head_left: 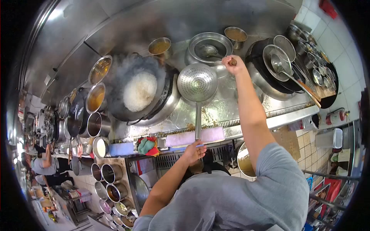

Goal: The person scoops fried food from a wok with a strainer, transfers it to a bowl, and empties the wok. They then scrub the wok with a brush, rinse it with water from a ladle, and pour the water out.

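Observation:
My right hand (233, 65) is closed round the wooden-ended handle of a metal ladle (208, 50), whose bowl sits inside a round metal basin (191, 43) at the back of the stove. My left hand (194, 152) is held near the stove's front edge with its fingers apart and nothing in it, just below the handle end of a perforated strainer (197, 82). The strainer lies on the metal stove top, its handle over a folded pink cloth (181, 138). To the left, a steaming black wok (115, 90) holds white rice or noodles (140, 91).
Pots of brownish liquid (160, 47) (236, 34) stand behind the stove. At right, a second wok holds strainers (276, 61) and a ladle. Metal containers (111, 174) fill the lower left. Another person (44, 165) stands at far left.

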Motion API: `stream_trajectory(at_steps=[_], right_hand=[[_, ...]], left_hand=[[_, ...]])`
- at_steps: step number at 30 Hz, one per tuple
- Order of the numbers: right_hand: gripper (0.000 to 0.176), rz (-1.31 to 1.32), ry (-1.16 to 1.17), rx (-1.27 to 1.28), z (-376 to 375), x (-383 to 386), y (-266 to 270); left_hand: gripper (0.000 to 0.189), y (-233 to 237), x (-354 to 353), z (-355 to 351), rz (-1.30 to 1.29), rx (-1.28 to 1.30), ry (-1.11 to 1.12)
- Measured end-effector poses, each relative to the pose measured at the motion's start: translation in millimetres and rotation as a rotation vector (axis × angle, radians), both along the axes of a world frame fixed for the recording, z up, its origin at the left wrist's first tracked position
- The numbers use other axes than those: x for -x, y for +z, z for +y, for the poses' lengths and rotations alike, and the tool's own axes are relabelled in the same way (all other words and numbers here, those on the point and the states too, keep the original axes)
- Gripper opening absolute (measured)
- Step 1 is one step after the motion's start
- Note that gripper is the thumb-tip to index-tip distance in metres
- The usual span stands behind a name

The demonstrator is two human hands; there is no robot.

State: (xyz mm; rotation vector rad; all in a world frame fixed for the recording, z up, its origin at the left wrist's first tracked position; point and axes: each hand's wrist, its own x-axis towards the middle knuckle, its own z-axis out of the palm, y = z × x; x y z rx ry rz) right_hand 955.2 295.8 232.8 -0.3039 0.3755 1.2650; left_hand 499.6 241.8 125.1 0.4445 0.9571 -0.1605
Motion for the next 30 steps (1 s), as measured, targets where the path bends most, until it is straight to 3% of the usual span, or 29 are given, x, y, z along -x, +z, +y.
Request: stream_trajectory(at_steps=[1, 3, 5, 12, 14, 15, 17, 18, 21, 25, 26, 27, 30], right_hand=[[0.007, 0.106, -0.011, -0.084, -12.2, 6.6, 6.6], [0.008, 0.040, -0.045, -0.121, -38.7, 25.4, 26.9], [0.009, -0.018, -0.076, -0.153, -64.5, 47.7, 55.7], [0.010, -0.252, -0.138, -0.056, -147.3, 113.6, 104.2], [0.008, -0.333, -0.153, 0.034, -162.3, 133.1, 99.6], [0.007, -0.393, -0.166, 0.127, -169.5, 144.2, 95.7], [0.007, -0.507, -0.136, 0.185, -184.0, 166.0, 85.5], [0.007, -0.614, -0.097, 0.244, -191.8, 176.7, 80.7], [0.005, -0.649, -0.088, 0.441, -216.5, 215.6, 83.1], [0.009, -0.593, 0.030, 0.370, -260.2, 231.3, 59.8], [0.022, -0.629, 0.030, 0.420, -269.0, 236.8, 58.4], [0.022, -0.630, 0.036, 0.413, -273.1, 246.7, 64.1], [0.059, -1.146, 0.147, 0.800, -276.1, 261.4, 70.3]], left_hand=[[0.025, 2.0, 4.2, 0.7, -0.021, -0.029, -0.069], [0.024, 2.4, 19.8, 2.0, -0.062, -0.104, -0.147], [0.029, -5.4, 36.4, 6.0, -0.040, -0.825, -0.489], [0.044, 12.4, -20.1, 27.7, 0.120, -0.997, -0.481], [0.037, 24.5, -35.6, 24.8, 0.082, -0.469, -0.166], [0.037, 19.8, -41.7, 30.6, 0.074, -0.472, -0.170], [0.032, 1.8, -55.8, 42.9, -0.203, 0.061, 0.080], [0.025, 18.8, -61.4, 47.8, -0.224, 0.138, 0.201], [0.021, 33.8, -71.2, 72.2, -0.271, 0.159, 0.207], [0.020, 35.0, -70.9, 82.2, -0.261, 0.127, 0.183], [0.018, 34.5, -68.4, 81.2, -0.241, 0.072, 0.170], [0.018, 35.5, -67.2, 80.6, -0.241, 0.066, 0.176], [0.017, 31.7, -56.8, 75.9, -0.225, 0.048, 0.182]])
